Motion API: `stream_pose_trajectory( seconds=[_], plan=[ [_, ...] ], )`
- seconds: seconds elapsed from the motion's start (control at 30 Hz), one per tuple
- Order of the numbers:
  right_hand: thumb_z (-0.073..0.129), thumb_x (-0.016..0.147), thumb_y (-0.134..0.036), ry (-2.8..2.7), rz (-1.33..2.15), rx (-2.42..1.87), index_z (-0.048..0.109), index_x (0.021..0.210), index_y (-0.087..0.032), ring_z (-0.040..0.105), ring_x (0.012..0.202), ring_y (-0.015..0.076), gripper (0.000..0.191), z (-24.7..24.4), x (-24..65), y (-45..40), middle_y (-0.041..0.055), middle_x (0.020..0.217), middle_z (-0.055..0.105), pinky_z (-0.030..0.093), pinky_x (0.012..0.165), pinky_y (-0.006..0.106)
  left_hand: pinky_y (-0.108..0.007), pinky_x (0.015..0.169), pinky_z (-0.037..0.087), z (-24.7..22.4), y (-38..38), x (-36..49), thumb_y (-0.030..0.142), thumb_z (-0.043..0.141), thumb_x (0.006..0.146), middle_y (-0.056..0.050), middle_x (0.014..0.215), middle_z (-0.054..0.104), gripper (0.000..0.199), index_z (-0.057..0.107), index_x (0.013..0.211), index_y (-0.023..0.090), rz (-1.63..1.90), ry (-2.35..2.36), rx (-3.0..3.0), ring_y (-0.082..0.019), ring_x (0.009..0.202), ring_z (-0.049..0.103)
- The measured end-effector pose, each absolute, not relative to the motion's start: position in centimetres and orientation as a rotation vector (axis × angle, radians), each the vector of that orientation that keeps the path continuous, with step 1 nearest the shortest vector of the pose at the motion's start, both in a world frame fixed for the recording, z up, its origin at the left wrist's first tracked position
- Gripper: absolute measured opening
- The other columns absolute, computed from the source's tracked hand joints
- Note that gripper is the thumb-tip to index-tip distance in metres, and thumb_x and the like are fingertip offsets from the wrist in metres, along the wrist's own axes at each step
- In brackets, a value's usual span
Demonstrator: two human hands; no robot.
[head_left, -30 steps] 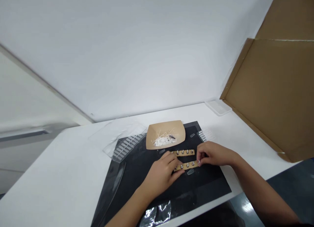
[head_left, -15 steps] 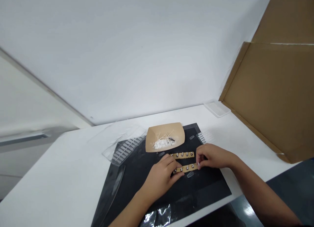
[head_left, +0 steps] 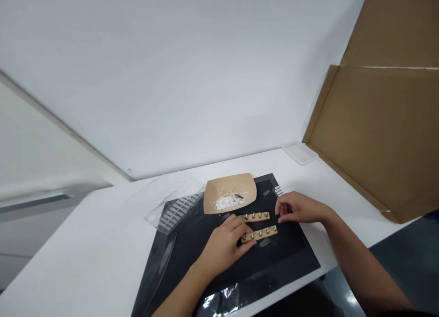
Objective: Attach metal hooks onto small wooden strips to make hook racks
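Observation:
My left hand (head_left: 228,240) rests on the black mat (head_left: 270,266). Its thumb and fingers pinch the left end of the nearer tan strip (head_left: 264,233), which carries a row of several small silver metal pegs. Behind it lies a second, similar strip (head_left: 256,216), its left end hidden by my left hand. My right hand (head_left: 294,208) hovers just right of the two strips, touching neither. Its fingers are loosely curled with the thumb apart, and nothing shows between them. A small clear nail-shaped piece (head_left: 265,242) lies in front of the nearer strip.
A tan paper tray (head_left: 211,196) holds white bits and thin sticks behind the strips. A clear sheet of nail-shaped pieces (head_left: 178,212) lies at left, and a sheet of white dots (head_left: 278,190) behind my right hand. A white plastic tray (head_left: 302,154) and a cardboard panel (head_left: 373,134) stand at right.
My right hand has let go of the right end of the nearer strip and risen slightly away from it. My left hand keeps its grip. The view has shifted a little.

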State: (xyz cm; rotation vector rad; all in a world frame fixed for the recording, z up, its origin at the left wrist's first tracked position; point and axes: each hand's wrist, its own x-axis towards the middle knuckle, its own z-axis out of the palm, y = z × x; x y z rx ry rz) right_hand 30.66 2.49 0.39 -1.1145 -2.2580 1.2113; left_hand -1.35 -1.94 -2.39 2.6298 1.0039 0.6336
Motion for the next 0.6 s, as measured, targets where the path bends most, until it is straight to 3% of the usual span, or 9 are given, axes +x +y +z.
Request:
stream_pose_trajectory(
  seconds=[0.13, 0.23, 0.43, 0.6],
  plan=[
    [0.07, 0.095, -0.03, -2.153, 0.758, -1.291, 0.071, 0.096, -0.021, 0.066, 0.079, 0.0175, 0.009, 0.6, 32.8, 3.4, 0.0034, 0.09, 0.073, 0.05, 0.07, 0.027, -0.033, 0.078, 0.054, -2.0, -1.8, -1.5, 0.033, 0.076, 0.096, -0.005, 0.101, 0.072, 0.013, 0.07, 0.102, 0.022, 0.612, 0.979, 2.673, -0.023, 0.094, 0.063],
    [0.066, 0.093, -0.024, -2.097, 0.523, -1.423, 0.07, 0.099, -0.02, 0.064, 0.077, 0.0178, 0.008, 0.0, 34.3, 4.1, 0.0035, 0.089, 0.071, 0.047, 0.071, 0.029, -0.032, 0.078, 0.054, -1.7, -1.8, -1.5, 0.036, 0.076, 0.096, -0.005, 0.1, 0.072, 0.016, 0.07, 0.102, 0.023, 0.628, 0.954, 2.703, -0.021, 0.092, 0.064],
    [0.064, 0.086, -0.017, -2.097, 0.468, -1.455, 0.069, 0.099, -0.02, 0.061, 0.072, 0.0168, 0.014, -1.0, 35.1, 4.6, 0.0008, 0.082, 0.069, 0.043, 0.069, 0.028, -0.033, 0.079, 0.055, -1.4, -1.8, -1.5, 0.051, 0.077, 0.093, -0.007, 0.097, 0.071, 0.032, 0.069, 0.102, 0.021, 0.786, 0.933, 2.719, -0.022, 0.09, 0.064],
    [0.063, 0.084, -0.013, -2.133, 0.479, -1.409, 0.069, 0.099, -0.02, 0.061, 0.073, 0.0163, 0.017, -1.3, 34.2, 4.5, 0.0, 0.081, 0.069, 0.043, 0.069, 0.026, -0.032, 0.08, 0.054, -0.9, -2.0, -1.4, 0.037, 0.062, 0.104, -0.006, 0.089, 0.069, 0.021, 0.069, 0.095, 0.02, 0.851, 0.939, 2.752, -0.02, 0.086, 0.062]
  ],
)
